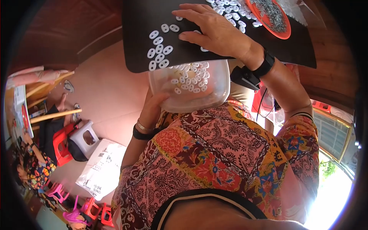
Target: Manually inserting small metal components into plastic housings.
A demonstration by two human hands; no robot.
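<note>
Small white oval pieces with two holes each [159, 48] lie loose on a dark table [138, 34]. My right hand [214, 30] hovers over or rests on the tabletop among them, palm down with fingers spread; some pieces are partly covered by it. Just below the table edge, my left hand [155, 102] grips the side of a translucent plastic container [214, 100]. Its fingers are partly hidden by the container's wall. Inside it lie many more of the white two-holed pieces [191, 78]. A black band circles each wrist.
An orange dish [283, 35] of small grey metal bits stands at the table's right, beside more white pieces [232, 11] and a clear plastic bag [293, 11]. A white sack [101, 168], stools [82, 140] and another person [36, 161] are at the left.
</note>
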